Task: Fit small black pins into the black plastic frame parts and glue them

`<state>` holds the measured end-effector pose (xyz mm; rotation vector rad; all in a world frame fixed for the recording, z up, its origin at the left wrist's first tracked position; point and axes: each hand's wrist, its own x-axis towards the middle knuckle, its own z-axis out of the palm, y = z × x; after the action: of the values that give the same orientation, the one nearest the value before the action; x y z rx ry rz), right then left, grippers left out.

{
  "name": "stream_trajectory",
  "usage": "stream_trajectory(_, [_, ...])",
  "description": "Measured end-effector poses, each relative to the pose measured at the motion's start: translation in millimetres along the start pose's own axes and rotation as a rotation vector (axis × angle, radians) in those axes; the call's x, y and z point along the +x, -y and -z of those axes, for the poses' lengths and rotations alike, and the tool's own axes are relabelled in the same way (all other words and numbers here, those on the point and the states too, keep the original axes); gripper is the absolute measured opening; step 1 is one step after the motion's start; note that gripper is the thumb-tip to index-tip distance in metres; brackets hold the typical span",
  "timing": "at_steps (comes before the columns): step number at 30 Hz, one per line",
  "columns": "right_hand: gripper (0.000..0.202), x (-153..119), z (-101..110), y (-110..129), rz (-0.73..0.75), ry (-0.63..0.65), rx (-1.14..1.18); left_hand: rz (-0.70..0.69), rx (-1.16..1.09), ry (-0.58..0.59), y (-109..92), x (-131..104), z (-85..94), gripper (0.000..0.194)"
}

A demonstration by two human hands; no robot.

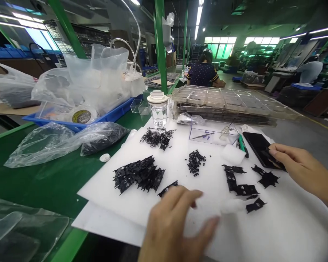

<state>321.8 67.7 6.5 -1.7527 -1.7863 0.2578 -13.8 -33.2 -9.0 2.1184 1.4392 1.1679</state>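
Observation:
My left hand [177,222] hovers over the white foam sheet [104,214] at the bottom centre, thumb and fingers apart, slightly blurred. Just beyond its fingers lies a single flat black part [168,188]. At the right, the fingers of my right hand [289,156] pinch a small dark piece [270,154] above a black phone [258,145]. Several black plates [138,174] are heaped left of centre. Tiny black pieces [196,162] form a pile in the middle, and thin black pieces [154,137] lie behind. More black plates [244,190] are spread near my right hand.
A lidded cup of clear liquid [159,111] stands at the back, beside stacked clear trays [224,102]. A clear box [213,136] and green-handled tool [241,143] lie before them. Plastic bags and a blue tray [112,113] occupy the left. A person [203,71] sits beyond.

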Motion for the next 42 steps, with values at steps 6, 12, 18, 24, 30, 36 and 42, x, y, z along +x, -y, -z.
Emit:
stream_trajectory(6, [0.038,-2,-9,-2,-0.079,0.016,0.154,0.153,0.314,0.146,24,6,31.8,0.023])
stream_trajectory(12, [0.042,-3,-23,-1,-0.047,-0.01,0.153,0.184,0.257,0.204,7,8,26.3,0.023])
stream_trajectory(18, [0.041,-1,-25,0,-0.042,-0.044,0.097,0.378,-0.008,-0.09,13,-2,36.5,0.014])
stream_trajectory(24, [0.04,-4,-24,0,-0.048,-0.123,0.069,0.62,-0.375,-0.284,28,-2,54.0,0.028])
stream_trajectory(30, [0.037,-3,-21,2,-0.032,-0.117,0.058,0.6,-0.325,-0.29,32,4,54.3,0.025])
stream_trajectory(36, [0.037,-4,-23,11,-0.013,-0.076,0.123,0.601,-0.089,-0.411,31,3,51.4,0.025])
stream_trajectory(42, [0.048,-3,-22,14,-0.045,0.02,0.253,0.481,0.077,-0.535,25,5,47.9,0.02])
